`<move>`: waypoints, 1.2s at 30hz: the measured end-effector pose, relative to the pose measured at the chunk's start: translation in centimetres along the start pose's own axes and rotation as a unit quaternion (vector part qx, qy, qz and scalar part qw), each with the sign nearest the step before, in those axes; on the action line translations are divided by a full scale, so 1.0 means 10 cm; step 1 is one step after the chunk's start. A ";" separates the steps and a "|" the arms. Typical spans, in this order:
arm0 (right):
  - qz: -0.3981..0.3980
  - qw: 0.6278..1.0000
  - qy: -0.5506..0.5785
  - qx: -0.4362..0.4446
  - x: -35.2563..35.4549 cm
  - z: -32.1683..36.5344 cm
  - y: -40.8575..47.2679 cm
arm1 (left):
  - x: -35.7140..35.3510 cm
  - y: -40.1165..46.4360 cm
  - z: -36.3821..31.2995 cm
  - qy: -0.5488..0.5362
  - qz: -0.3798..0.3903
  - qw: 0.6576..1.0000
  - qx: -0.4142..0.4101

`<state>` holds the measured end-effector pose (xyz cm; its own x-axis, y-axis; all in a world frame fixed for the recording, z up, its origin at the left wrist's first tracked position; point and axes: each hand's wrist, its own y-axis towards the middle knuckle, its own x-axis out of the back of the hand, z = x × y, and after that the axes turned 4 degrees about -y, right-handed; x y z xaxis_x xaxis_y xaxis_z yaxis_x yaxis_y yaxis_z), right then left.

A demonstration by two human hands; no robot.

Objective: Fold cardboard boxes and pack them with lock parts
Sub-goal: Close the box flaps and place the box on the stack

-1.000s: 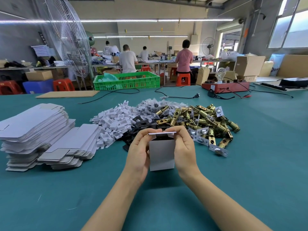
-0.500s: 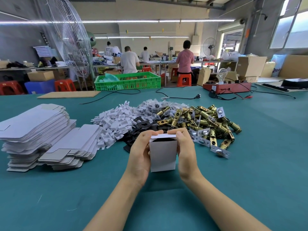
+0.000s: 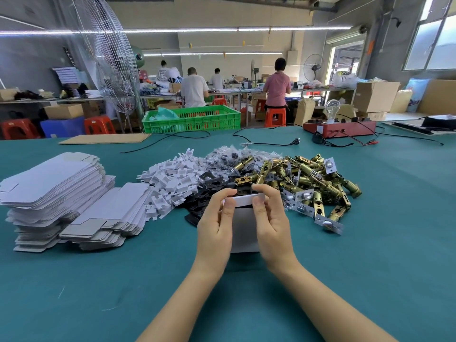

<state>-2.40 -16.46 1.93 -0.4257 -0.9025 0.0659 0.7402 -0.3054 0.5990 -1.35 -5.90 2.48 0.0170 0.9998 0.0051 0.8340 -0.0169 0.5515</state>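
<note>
— Hands?
— Left hand (image 3: 215, 224) and right hand (image 3: 272, 222) grip an upright white cardboard box (image 3: 244, 228), fingers (image 3: 228, 193) curled over its top flap.
— Where?
— Above the bench (image 3: 370, 255), brass latches (image 3: 308, 178) at one o'clock.

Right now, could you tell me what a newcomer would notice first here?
Probably both hands, the left hand and right hand, gripping a small grey box at centre. Just behind it sprawls the brass latch pile, and at far left sits a stack of flat box blanks.
</note>
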 end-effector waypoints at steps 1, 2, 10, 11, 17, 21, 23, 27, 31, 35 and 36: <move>-0.003 1.000 0.000 0.003 0.00 0.00 0.00 | 0.00 0.01 0.01 0.005 0.001 1.000 -0.005; -0.005 1.000 0.000 0.005 0.00 0.01 -0.01 | 0.01 0.02 0.01 0.009 0.001 1.000 -0.009; -0.008 1.000 -0.007 0.000 0.01 -0.01 -0.01 | 0.07 0.05 0.00 0.015 0.026 0.999 -0.021; -0.006 1.000 -0.007 0.001 0.01 -0.01 0.00 | 0.09 0.06 -0.01 0.017 0.033 0.999 -0.024; 0.013 0.996 -0.067 0.065 0.05 -0.04 -0.03 | 0.21 0.13 0.00 0.048 0.107 0.992 -0.048; 0.016 0.996 -0.063 0.054 0.04 -0.07 -0.03 | 0.25 0.14 0.05 0.041 0.114 0.991 -0.050; 0.017 0.996 -0.063 0.057 0.04 -0.08 -0.02 | 0.25 0.13 0.08 0.037 0.111 0.992 -0.050; 0.017 0.996 -0.060 0.068 0.06 -0.09 -0.01 | 0.26 0.14 0.10 0.032 0.112 0.992 -0.057; 0.017 0.996 -0.060 0.068 0.05 -0.10 -0.01 | 0.28 0.14 0.14 0.029 0.111 0.992 -0.059; 0.020 0.996 -0.063 0.060 0.05 -0.12 -0.01 | 0.26 0.10 0.20 0.043 0.104 0.990 -0.081; 0.022 0.996 -0.066 0.062 0.05 -0.13 -0.02 | 0.23 0.08 0.21 0.045 0.099 0.990 -0.085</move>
<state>-2.06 -17.29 0.83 -0.4646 -0.8642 0.1930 0.6936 -0.2197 0.6860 0.51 -3.59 1.12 0.1149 0.9738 0.1965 0.7143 -0.2184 0.6649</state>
